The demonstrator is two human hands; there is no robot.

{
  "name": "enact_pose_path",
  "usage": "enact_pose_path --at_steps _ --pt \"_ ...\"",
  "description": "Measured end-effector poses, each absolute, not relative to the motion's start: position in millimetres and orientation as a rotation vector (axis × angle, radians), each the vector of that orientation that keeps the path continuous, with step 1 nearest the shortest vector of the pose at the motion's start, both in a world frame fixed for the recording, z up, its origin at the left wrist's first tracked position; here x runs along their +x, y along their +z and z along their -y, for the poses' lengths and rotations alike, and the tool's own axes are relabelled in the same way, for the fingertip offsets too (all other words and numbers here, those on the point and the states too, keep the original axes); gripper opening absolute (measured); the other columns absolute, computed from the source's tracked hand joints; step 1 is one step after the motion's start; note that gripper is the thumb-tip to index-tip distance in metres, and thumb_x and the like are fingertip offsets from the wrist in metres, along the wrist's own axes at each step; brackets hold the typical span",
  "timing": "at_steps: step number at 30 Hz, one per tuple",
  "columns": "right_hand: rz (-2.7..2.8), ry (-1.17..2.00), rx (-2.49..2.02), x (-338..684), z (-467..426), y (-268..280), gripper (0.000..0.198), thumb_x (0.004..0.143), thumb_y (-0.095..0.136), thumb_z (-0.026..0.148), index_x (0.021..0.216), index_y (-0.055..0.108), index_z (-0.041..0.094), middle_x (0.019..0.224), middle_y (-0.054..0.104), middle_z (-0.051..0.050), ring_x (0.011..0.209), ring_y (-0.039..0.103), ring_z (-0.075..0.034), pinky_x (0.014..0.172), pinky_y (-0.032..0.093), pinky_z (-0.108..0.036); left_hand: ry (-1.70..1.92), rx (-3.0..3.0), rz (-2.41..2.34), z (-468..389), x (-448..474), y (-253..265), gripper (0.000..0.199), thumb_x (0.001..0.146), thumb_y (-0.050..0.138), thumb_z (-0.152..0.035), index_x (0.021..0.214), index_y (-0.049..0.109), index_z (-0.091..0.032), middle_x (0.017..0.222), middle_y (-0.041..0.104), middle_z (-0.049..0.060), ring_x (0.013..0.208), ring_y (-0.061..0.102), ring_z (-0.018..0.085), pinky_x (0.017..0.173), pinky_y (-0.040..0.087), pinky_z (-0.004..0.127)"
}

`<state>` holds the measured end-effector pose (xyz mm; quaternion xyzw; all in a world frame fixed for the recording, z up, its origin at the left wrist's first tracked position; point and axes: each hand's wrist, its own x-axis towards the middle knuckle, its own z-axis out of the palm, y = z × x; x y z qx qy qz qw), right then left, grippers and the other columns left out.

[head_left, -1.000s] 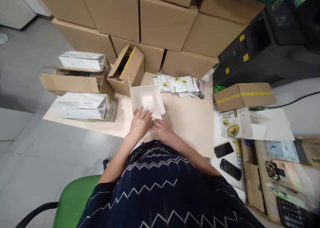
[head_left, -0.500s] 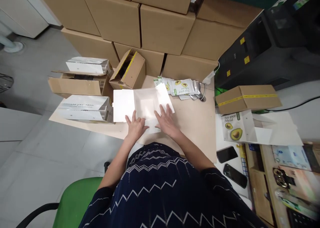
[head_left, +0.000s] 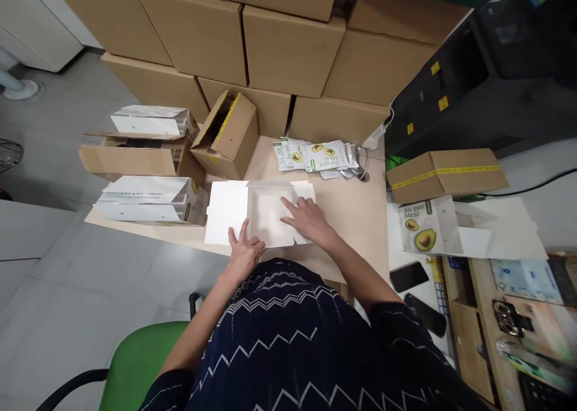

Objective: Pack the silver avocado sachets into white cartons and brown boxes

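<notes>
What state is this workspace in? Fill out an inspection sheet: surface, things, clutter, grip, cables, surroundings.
Surface: table, pale top, partly covered.
Things: white box, open, flaps spread; pouches piled behind it.
Clutter: brown boxes and printed boxes on both sides; two phones at right.
Grip: left hand at the white box's near left edge; right hand over its right side, forefinger extended.
Cables: black cable at right.
Surroundings: stacked cartons behind, black machine right, green chair left.

Around the centre, two hands (head_left: 246,258) and one open white box (head_left: 269,216) are counted; two phones (head_left: 409,277) are seen at four o'clock, three printed white boxes (head_left: 151,200) at nine, ten and three, one green chair (head_left: 139,363) at seven.
</notes>
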<state>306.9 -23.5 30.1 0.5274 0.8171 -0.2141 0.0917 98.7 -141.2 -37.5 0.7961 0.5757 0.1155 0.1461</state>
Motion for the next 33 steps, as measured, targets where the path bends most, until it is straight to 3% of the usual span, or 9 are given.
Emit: enact_pose_path --at_steps 4,7,10,18,23,26,28,30,33 --pt "-2.424 -0.425 1.722 282.8 -20.7 29.6 0.076 0.098 0.053 0.046 0.162 0.014 0.028 0.131 0.052 -0.02 0.117 0.051 -0.035 0.094 0.044 -0.045 0.335 2.289 -1.664 143.9 105.0 -37.1 0.02 0.094 0.057 -0.021 0.079 0.07 -0.02 0.086 0.072 0.007 0.149 0.022 0.045 0.107 0.009 0.084" --pt "-2.419 -0.355 1.827 273.8 -47.8 9.1 0.067 0.096 0.057 0.045 0.154 0.036 0.019 0.131 0.051 -0.021 0.117 0.05 -0.034 0.093 0.044 -0.043 0.346 2.282 -1.679 148.4 108.7 -39.8 0.018 0.094 0.057 -0.019 0.083 0.071 -0.021 0.1 0.075 0.007 0.149 0.024 0.045 0.106 0.01 0.085" --pt "-2.474 -0.32 1.805 272.5 -65.6 -15.4 0.047 0.094 0.06 0.048 0.129 0.062 0.017 0.136 0.05 -0.019 0.121 0.048 -0.034 0.095 0.044 -0.043 0.345 2.29 -1.707 152.8 111.0 -44.5 0.017 0.094 0.056 -0.019 0.086 0.07 -0.021 0.116 0.073 0.008 0.149 0.023 0.046 0.104 0.011 0.087" --pt "-2.472 -0.648 1.606 274.4 -84.5 -42.6 0.031 0.1 0.049 0.041 0.112 0.066 0.018 0.112 0.071 -0.012 0.106 0.063 -0.026 0.087 0.047 -0.033 0.351 2.363 -1.753 150.6 119.2 -50.7 0.015 0.09 0.059 -0.011 0.084 0.068 -0.022 0.132 0.067 0.005 0.15 0.015 0.048 0.101 0.015 0.089" --pt "-2.556 -1.401 1.633 301.4 -106.2 -43.3 0.037 0.097 0.052 0.05 0.109 0.068 0.02 0.116 0.071 -0.008 0.108 0.064 -0.02 0.094 0.048 -0.031 0.31 2.383 -1.742 152.7 116.5 -49.5 0.013 0.091 0.059 -0.014 0.087 0.068 -0.023 0.132 0.067 0.007 0.152 0.012 0.044 0.103 0.011 0.088" --pt "-2.432 -1.756 2.161 331.9 -137.4 -47.2 0.048 0.102 0.033 0.05 0.114 0.067 0.018 0.111 0.071 -0.008 0.099 0.067 -0.017 0.089 0.053 -0.031 0.314 2.38 -1.755 154.9 115.2 -50.1 0.012 0.091 0.059 -0.015 0.089 0.068 -0.023 0.132 0.067 0.008 0.152 0.015 0.044 0.106 0.01 0.086" --pt "-2.338 -1.426 2.505 353.6 -159.8 -53.6 0.044 0.102 0.033 0.04 0.118 0.065 0.015 0.114 0.07 -0.011 0.103 0.065 -0.019 0.093 0.053 -0.034 0.324 2.376 -1.762 155.2 115.9 -51.3 0.013 0.09 0.059 -0.013 0.089 0.068 -0.023 0.132 0.067 0.008 0.151 0.016 0.044 0.106 0.011 0.086" --pt "-2.249 -0.897 2.534 372.6 -177.3 -63.2 0.041 0.096 0.045 0.027 0.132 0.058 0.013 0.135 0.06 -0.015 0.124 0.056 -0.025 0.105 0.046 -0.041 0.342 2.366 -1.776 154.6 117.3 -53.0 0.012 0.089 0.061 -0.014 0.089 0.068 -0.024 0.132 0.067 0.007 0.151 0.017 0.044 0.107 0.01 0.085" --pt "-2.084 -0.416 2.21 391.6 -190.4 -82.0 0.076 0.086 0.056 0.016 0.156 0.03 0.019 0.165 0.022 -0.014 0.15 0.019 -0.036 0.117 0.027 -0.056 0.356 2.344 -1.8 152.7 119.6 -55.7 0.009 0.089 0.063 -0.018 0.088 0.068 -0.025 0.131 0.067 0.006 0.152 0.017 0.043 0.108 0.008 0.084"
